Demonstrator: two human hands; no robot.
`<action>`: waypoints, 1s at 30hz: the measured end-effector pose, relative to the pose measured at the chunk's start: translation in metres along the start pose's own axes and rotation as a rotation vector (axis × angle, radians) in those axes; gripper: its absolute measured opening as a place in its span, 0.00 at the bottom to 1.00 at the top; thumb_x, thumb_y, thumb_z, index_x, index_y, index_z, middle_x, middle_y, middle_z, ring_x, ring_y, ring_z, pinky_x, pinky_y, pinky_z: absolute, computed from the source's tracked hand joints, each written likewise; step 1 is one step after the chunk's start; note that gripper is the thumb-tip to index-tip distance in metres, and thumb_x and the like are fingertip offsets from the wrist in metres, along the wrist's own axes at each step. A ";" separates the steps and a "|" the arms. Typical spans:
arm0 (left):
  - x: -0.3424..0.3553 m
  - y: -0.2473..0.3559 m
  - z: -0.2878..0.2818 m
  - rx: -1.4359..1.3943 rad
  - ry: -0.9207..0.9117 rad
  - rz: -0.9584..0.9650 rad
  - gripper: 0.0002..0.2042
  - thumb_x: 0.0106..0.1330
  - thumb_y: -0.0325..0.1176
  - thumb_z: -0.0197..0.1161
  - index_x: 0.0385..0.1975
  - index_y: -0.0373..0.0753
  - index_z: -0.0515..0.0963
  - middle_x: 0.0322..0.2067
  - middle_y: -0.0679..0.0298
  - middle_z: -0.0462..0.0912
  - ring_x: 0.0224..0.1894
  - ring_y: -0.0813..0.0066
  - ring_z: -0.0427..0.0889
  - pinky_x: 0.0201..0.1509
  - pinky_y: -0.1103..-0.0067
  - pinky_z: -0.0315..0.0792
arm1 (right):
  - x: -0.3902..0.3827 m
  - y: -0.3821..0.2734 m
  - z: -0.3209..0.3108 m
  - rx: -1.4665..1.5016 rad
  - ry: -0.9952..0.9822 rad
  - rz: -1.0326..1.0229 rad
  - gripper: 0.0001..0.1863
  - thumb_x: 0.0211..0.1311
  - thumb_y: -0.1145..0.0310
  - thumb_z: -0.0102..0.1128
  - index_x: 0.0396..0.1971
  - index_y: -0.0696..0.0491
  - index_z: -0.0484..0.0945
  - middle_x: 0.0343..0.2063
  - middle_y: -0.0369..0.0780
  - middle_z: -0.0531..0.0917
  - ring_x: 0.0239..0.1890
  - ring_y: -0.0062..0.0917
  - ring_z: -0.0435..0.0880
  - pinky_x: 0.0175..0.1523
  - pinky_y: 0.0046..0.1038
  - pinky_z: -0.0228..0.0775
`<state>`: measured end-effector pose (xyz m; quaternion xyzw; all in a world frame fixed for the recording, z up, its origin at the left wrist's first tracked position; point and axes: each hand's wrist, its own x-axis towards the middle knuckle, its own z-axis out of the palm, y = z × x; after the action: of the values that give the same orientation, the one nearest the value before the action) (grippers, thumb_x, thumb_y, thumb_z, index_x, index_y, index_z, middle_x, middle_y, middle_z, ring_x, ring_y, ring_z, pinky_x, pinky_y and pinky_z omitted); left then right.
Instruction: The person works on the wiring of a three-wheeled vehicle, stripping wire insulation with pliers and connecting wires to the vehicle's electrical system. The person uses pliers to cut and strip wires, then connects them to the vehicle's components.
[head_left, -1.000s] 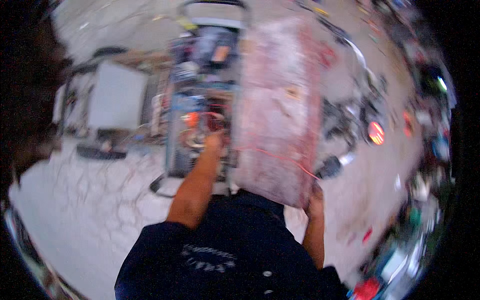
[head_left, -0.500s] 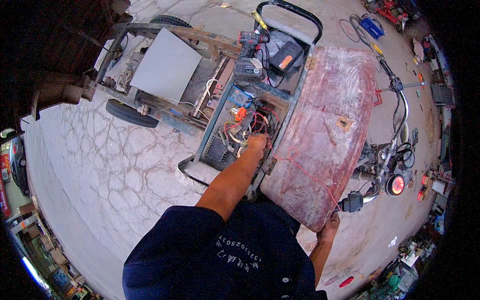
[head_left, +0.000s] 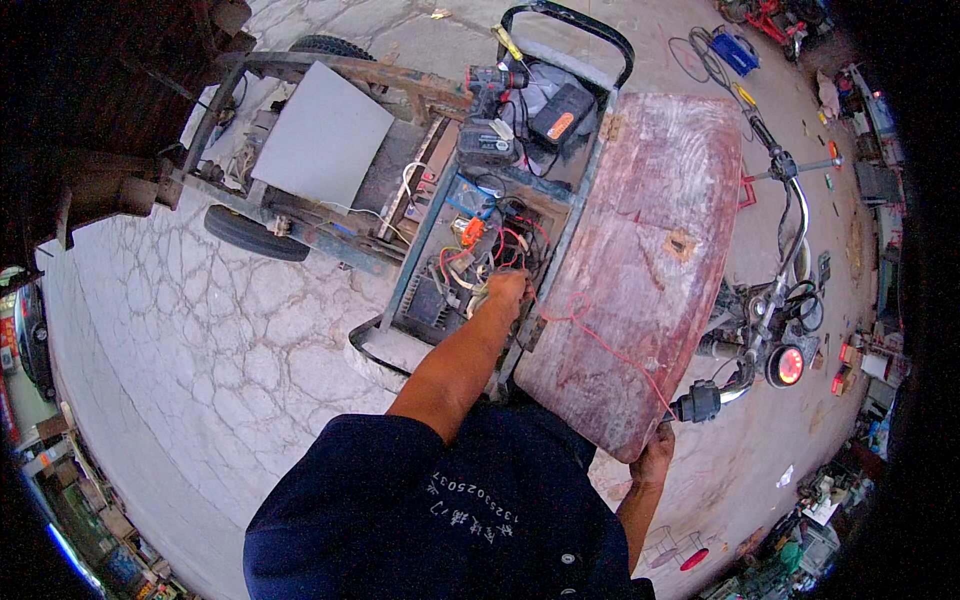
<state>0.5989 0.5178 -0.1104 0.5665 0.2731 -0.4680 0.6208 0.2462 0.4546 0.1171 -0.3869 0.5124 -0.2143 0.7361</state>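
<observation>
My left hand [head_left: 510, 287] is closed, fingertips down among a tangle of wires [head_left: 486, 262] in the open compartment of a vehicle frame. It seems to pinch wiring there, though my fingers hide the exact piece. A thin red wire [head_left: 612, 345] runs from beside this hand across a worn reddish wooden board [head_left: 650, 240] toward the handlebar. At the board's near corner, my right hand [head_left: 653, 457] is closed around the end of the handlebar grip, partly covered by the board. Next to it sits a black switch housing [head_left: 698, 402]. An orange connector [head_left: 472, 232] lies among the wires.
A cordless drill [head_left: 488, 95] and a black box with an orange label [head_left: 562, 112] lie in the farther compartment. A grey panel [head_left: 325, 137] rests on the frame at left. The round gauge [head_left: 786, 367] on the handlebar glows red. A black finned box [head_left: 425, 303] sits near my left wrist.
The whole scene has shifted slightly left in the view. Both hands keep their places at the wires and the handlebar grip.
</observation>
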 end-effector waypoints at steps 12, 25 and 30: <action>0.028 0.000 -0.012 -0.109 -0.120 -0.114 0.05 0.59 0.29 0.61 0.28 0.37 0.73 0.21 0.61 0.74 0.19 0.68 0.73 0.23 0.72 0.72 | 0.002 0.000 0.022 -0.044 0.129 -0.006 0.18 0.54 0.76 0.60 0.47 0.59 0.74 0.41 0.40 0.81 0.39 0.27 0.81 0.42 0.29 0.76; 0.005 0.015 -0.013 0.023 -0.122 -0.068 0.06 0.66 0.30 0.54 0.27 0.39 0.72 0.19 0.67 0.73 0.19 0.74 0.73 0.23 0.78 0.71 | 0.008 0.008 -0.004 -0.115 -0.079 -0.093 0.18 0.60 0.78 0.52 0.52 0.60 0.73 0.47 0.38 0.79 0.49 0.25 0.76 0.56 0.27 0.65; 0.050 0.003 -0.036 0.079 -0.229 -0.101 0.07 0.67 0.31 0.55 0.26 0.39 0.73 0.20 0.67 0.74 0.19 0.75 0.74 0.26 0.79 0.74 | 0.007 0.014 -0.008 -0.207 -0.060 -0.138 0.18 0.61 0.78 0.52 0.52 0.60 0.73 0.46 0.38 0.80 0.49 0.24 0.75 0.56 0.26 0.65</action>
<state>0.6289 0.5384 -0.1606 0.5187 0.2100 -0.5708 0.6009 0.2404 0.4553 0.1002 -0.5013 0.4818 -0.1987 0.6907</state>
